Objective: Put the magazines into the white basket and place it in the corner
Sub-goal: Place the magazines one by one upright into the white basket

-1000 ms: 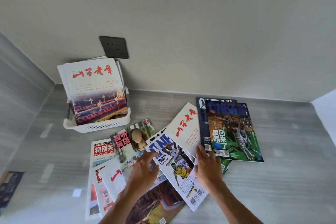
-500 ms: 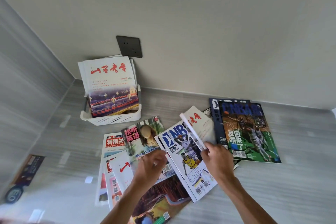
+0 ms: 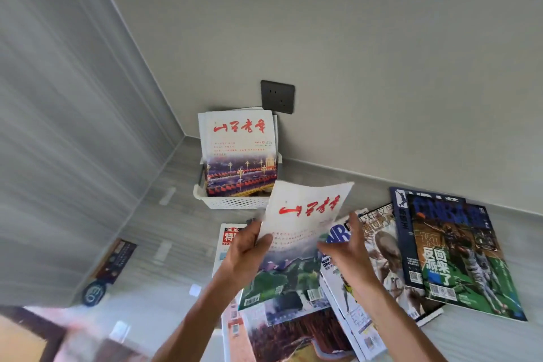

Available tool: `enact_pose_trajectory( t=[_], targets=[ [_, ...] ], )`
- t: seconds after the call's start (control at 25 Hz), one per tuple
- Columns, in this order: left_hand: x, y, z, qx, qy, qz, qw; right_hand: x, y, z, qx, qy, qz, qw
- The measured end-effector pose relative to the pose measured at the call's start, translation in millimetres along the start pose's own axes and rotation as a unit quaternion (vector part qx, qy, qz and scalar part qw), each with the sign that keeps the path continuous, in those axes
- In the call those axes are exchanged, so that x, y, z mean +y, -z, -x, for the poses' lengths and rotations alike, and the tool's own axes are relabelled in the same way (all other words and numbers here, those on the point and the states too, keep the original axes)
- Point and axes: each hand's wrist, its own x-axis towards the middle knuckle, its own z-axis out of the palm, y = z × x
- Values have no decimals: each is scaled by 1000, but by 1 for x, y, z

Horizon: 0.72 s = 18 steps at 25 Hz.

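Grey wood-grain flooring [image 3: 164, 244] meets a plain wall, and against that corner the scene is laid out. A white-covered magazine [image 3: 299, 232] is pinched at its left edge by the left hand [image 3: 245, 250], thumb on top and fingers curled beneath. The right hand [image 3: 348, 250] is held half open at the right edge, its fingers spread, and whether the cover is actually touched cannot be told. The magazine is tilted upward, probably so that it can be slid in upright. Just beyond the fingertips the white basket [image 3: 235, 203] is found, with a matching magazine [image 3: 239, 153] already standing in it below a dark wall socket [image 3: 277, 96]. Under and to the right of the hands, loose magazines [image 3: 458, 256] are left fanned out. Entry may be hindered by the basket's upright contents.
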Motion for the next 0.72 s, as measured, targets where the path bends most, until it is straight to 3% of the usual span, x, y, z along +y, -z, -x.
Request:
enact_pose_trajectory(
  t=[0.16, 0.28, 0.44, 0.56, 0.72],
  targets=[
    [9, 60, -7, 24, -1, 73, 997, -27, -21, -34, -115, -105, 14, 988],
    [35, 102, -34, 83, -43, 56, 994, -63, -54, -56, -68, -44, -4, 997],
    [74, 156, -109, 250, -70, -85, 962, -129, -105, -103, -19, 45, 7, 999],
    [79, 181, -148, 268, -26, -185, 945, -143, -138, -133, 3, 62, 35, 997],
    [60, 191, -170, 243, 20, -157, 957, -131, -156, -159, -32, 14, 63, 997]
  ],
)
